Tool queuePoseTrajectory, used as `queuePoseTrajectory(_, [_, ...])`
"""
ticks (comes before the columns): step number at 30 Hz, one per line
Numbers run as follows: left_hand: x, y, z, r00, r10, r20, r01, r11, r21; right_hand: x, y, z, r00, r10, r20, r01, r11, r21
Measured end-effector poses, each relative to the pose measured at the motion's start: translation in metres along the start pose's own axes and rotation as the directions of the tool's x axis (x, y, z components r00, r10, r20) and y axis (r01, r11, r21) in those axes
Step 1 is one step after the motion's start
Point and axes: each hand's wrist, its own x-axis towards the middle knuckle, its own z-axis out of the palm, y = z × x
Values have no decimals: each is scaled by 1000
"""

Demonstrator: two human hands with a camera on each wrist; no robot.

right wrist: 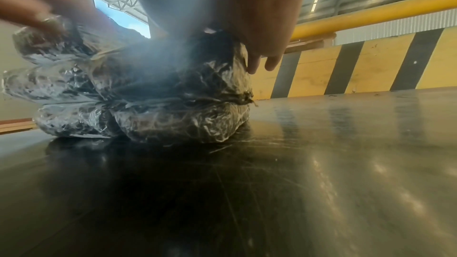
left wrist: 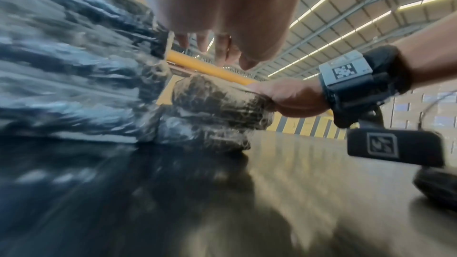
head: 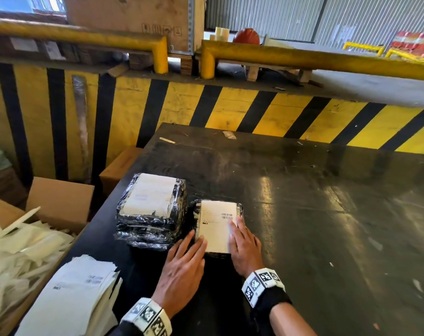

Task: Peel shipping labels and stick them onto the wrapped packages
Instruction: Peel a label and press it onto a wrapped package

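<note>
Label print too small to read, left wrist view smeared with blur, wrapped package [head: 217, 226] on the dark table [head: 327, 202] beside a stack [head: 152, 212], left hand [head: 183, 265] and right hand [head: 243, 248] flat, fingers straight, pressing its white label [head: 214, 229], 2 hands.

Bright daylight floods the head view, and pale glare streaks the dark desk [head: 303, 214] toward its right edge. Straight rails bow at the frame's edges. In the left wrist view the wrapped packages [left wrist: 74, 65] smear with motion blur; a hazy flare clouds the right wrist view's centre.
</note>
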Motion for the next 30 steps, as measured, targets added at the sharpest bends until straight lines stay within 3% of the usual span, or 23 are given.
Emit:
queuePoseTrajectory(4, [42, 15, 13, 990, 108, 90, -112, 993, 42, -1, 2, -3, 1000, -19, 21, 20, 1000, -24])
queuePoseTrajectory(7, [35, -1, 18, 988, -2, 155, -18, 992, 124, -2, 0, -4, 999, -3, 32, 3, 1000, -7])
queuePoseTrajectory(12, [0, -27, 3, 995, -77, 57, 75, 997, 24, -1, -4, -6, 996, 14, 84, -13, 1000, -12])
queuePoseTrajectory(15, [17, -14, -3, 996, -86, 24, 87, 996, -11, 0, -3, -9, 992, 27, 122, -24, 999, -20])
queuePoseTrajectory(19, [63, 2, 8, 981, 14, 194, -21, 999, 33, -1, -3, -12, 988, 26, 150, -25, 1000, -10])
queuePoseTrajectory(23, [60, -2, 10, 940, -79, 333, 55, 995, 79, 0, -2, -11, 991, 7, 131, -9, 1000, 14])
queuePoseTrajectory(25, [47, -5, 2, 977, -85, 194, 71, 994, 79, 0, -2, -10, 992, 5, 126, -6, 1000, 11])
queuePoseTrajectory(30, [49, -1, -10, 990, -112, 83, 117, 991, -62, 1, -3, -8, 992, 20, 122, -20, 1000, 0])
